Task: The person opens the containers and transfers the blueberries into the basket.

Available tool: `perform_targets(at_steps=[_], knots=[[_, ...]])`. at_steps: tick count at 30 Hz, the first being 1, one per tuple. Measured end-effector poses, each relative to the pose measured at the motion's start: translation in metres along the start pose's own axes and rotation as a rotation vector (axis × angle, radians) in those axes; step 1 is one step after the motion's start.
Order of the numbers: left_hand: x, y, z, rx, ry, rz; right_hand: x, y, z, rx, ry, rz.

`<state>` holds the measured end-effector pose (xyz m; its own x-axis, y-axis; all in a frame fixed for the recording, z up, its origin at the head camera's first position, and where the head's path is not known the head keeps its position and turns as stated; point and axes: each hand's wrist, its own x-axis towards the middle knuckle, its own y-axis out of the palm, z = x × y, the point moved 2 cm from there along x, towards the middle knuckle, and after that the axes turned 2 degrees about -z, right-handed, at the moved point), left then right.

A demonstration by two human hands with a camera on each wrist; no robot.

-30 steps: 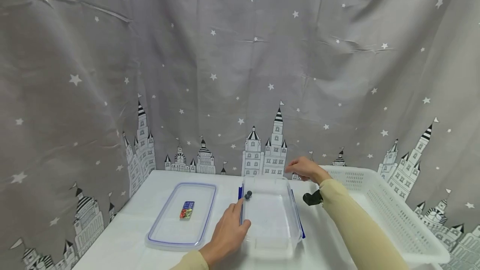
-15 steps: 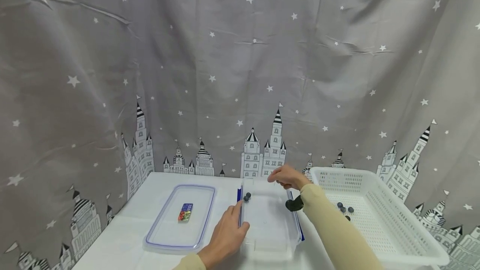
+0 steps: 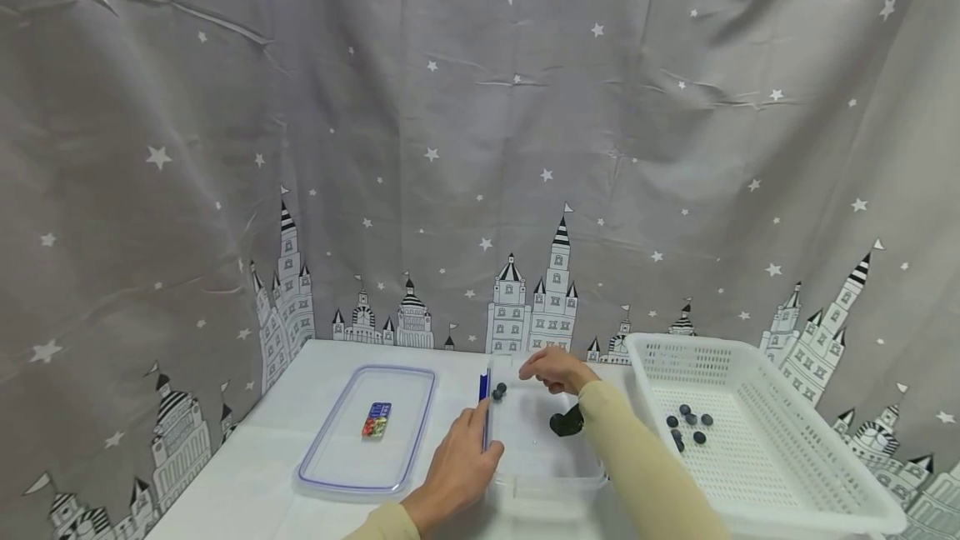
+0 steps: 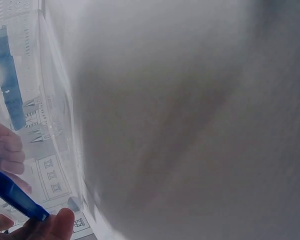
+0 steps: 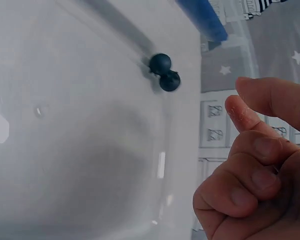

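A clear plastic food container (image 3: 542, 477) with blue side flaps stands in front of me. Two blueberries (image 3: 498, 391) lie touching near its left wall. My left hand (image 3: 459, 458) grips the container's left side at the blue flap (image 4: 15, 194), seen close up in the left wrist view. Over the far part of the container hovers my right hand (image 3: 557, 370). In the right wrist view its thumb and index finger stand slightly apart with nothing between them, and the other fingers are bent. The blueberries (image 5: 165, 72) there are apart from the fingertips.
To the right, a white perforated basket (image 3: 795, 432) holds several blueberries (image 3: 686, 409) near its left side. At left lies a clear lid (image 3: 337, 461) with a blue seal and a small printed label (image 3: 377, 421). A grey curtain (image 3: 420, 107) hangs behind the white table (image 3: 247, 473).
My right hand has moved left from between the basket and the container to above the container. The basket's blueberries, hidden by the arm before, now show. The left hand stays in place.
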<state>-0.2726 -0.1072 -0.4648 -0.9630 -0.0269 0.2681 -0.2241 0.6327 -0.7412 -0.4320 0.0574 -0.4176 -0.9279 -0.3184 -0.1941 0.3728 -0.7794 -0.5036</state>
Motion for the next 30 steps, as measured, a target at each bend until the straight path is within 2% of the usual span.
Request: perform_targets(at_steps=[13, 26, 30], knots=[[0.000, 0.001, 0.001, 0.001, 0.004, 0.000, 0.008, 0.028, -0.010, 0.006, 0.044, -0.035], [0.000, 0.001, 0.003, 0.004, 0.020, -0.021, 0.015, 0.041, -0.024, -0.025, 0.105, -0.062], [-0.001, 0.001, 0.002, 0.004, 0.035, -0.032, 0.017, 0.044, -0.028, -0.043, 0.135, -0.102]])
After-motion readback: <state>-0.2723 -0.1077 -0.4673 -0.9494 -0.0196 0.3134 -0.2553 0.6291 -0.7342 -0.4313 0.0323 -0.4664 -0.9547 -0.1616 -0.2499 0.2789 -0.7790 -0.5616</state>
